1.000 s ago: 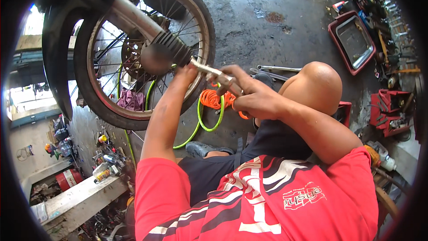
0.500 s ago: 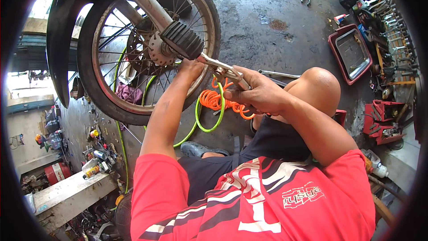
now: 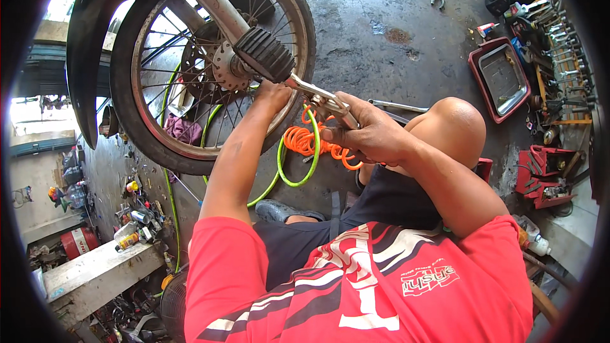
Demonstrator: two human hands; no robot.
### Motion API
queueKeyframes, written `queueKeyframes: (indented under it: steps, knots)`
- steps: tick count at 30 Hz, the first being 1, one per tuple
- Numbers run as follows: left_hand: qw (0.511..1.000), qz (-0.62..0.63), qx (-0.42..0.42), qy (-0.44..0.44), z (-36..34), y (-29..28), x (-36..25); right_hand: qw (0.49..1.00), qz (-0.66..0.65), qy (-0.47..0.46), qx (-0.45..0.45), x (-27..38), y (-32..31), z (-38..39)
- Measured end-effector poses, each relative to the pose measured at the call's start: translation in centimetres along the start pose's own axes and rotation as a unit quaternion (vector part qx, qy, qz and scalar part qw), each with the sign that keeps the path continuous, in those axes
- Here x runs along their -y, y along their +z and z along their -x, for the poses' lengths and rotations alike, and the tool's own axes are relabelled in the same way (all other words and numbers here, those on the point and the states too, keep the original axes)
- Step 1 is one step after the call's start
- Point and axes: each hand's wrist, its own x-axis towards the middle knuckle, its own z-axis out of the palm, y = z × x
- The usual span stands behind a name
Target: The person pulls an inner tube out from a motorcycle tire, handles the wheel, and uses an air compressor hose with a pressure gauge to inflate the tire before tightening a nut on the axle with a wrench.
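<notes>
Red short-sleeved shirt – white-black stripes; dark shorts – bare forearms

One wheel, two hoses.

Over the last second the wheel and the ribbed black boot on the fork leg have slid up and to the left in the view, so the boot now sits just above the left hand, whose fingers had been wrapped closer under it. The right hand has closed further along the silver pliers, its fingers now nearer the orange coiled hose.
</notes>
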Motion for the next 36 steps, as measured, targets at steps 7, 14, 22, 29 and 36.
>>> queueKeyframes:
  steps: [7, 14, 22, 29, 36]
  knots:
    - [0.997, 0.066, -0.033, -0.034, -0.2, -0.7, -0.4, 1.000, 0.008, 0.000, -0.004, 0.0, -0.2, 0.1]
    - [0.999, -0.030, -0.016, 0.005, 0.1, -1.1, -0.7, 0.999, 0.037, -0.003, -0.019, 0.2, -0.2, 0.4]
    - [0.998, 0.067, -0.006, -0.020, 0.2, -2.3, -0.9, 0.997, 0.066, 0.003, -0.032, 0.5, -0.2, 0.6]
    - [0.985, 0.163, -0.002, -0.064, -0.2, -1.5, -0.5, 0.998, 0.052, -0.002, -0.028, 0.4, -0.1, 0.5]
    - [0.982, 0.167, 0.003, -0.083, -0.3, -1.4, -0.6, 0.998, 0.051, -0.003, -0.029, 0.3, -0.1, 0.5]
